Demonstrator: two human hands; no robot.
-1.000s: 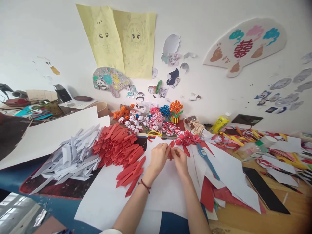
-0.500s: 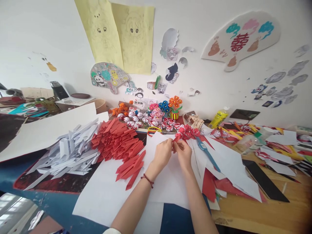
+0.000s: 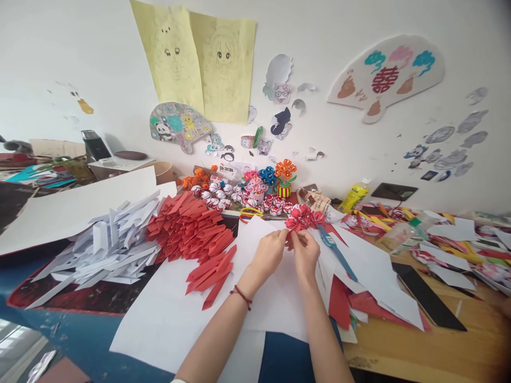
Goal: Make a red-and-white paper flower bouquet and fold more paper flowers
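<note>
Between the fingertips of both hands is a small red folded paper piece (image 3: pixel 290 238), partly covered by the fingers. My left hand (image 3: pixel 270 254) pinches it from one side, and my right hand (image 3: pixel 306 256) is closed on the other side. Both are above white paper sheets (image 3: pixel 275 308). To the left lies a heap of red folded paper strips (image 3: pixel 189 229), with a few loose red strips (image 3: pixel 211 274) nearer to me. Beside that heap is a pile of white folded strips (image 3: pixel 114 244). Just beyond the fingers sit red paper flowers (image 3: pixel 305 215).
Right of my hands lie a blue tool-like strip (image 3: pixel 337 252), red paper scraps (image 3: pixel 340 303) and a black flat device (image 3: pixel 429 295). At the back stand a yellow bottle (image 3: pixel 354 196) and a small flower pot (image 3: pixel 284 189). Yellow-handled scissors (image 3: pixel 250 213) rest behind the sheets.
My hands stay together on the red paper, with the right hand's fingers slightly shifted. The whole view has tilted a little.
</note>
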